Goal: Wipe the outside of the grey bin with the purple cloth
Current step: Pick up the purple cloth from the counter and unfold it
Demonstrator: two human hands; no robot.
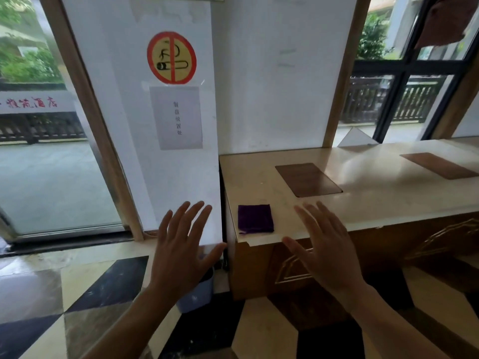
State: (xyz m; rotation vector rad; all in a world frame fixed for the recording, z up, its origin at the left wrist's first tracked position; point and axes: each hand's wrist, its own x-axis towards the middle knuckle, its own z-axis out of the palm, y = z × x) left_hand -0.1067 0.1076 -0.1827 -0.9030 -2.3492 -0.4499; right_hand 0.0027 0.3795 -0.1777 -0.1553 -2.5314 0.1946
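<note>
The wiping is not yet begun; the next move, I think, is to take the purple cloth point(255, 219), folded on the table point(363, 193) corner; the grey bin point(197, 294) stands on the floor below, partly hidden; left hand point(181, 251) and right hand point(324, 251) are both spread wide, holding nothing.

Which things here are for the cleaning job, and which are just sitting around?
For the job: purple cloth folded on the counter; grey bin on the floor, partly hidden behind the left hand; right hand.

Just around: no-smoking sign, paper notice.
</note>
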